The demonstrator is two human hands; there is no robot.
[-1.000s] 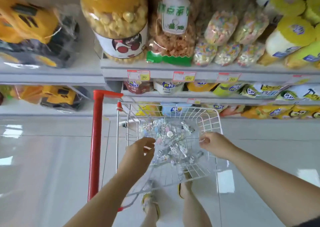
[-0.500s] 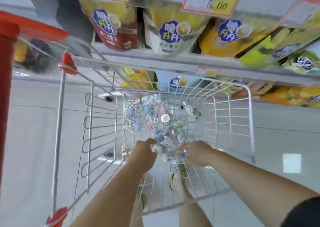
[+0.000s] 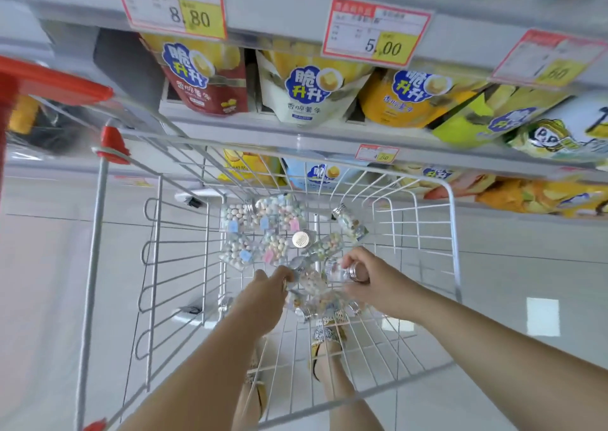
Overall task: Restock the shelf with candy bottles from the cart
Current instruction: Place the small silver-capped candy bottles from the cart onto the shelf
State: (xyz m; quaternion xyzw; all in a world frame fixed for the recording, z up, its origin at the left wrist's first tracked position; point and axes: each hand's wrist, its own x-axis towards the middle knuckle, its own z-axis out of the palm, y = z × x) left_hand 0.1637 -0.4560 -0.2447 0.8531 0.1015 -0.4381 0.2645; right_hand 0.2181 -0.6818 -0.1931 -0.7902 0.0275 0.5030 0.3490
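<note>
Right hand (image 3: pixel 365 279) grips bottle (image 3: pixel 337 271) in cart (image 3: pixel 453 233); tiled floor (image 3: pixel 49 282).

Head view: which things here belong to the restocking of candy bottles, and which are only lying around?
For the job:
candy bottles in the cart; left hand and right hand, each gripping a bottle.

Only around:
snack bags; price tags; floor tiles.

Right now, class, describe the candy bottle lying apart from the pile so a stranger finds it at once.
Find the wire cart by the snack shelf. On its floor is a pile of clear candy bottles. Right of the pile, one bottle lies alone, its silver cap pointing toward the shelf.
</note>
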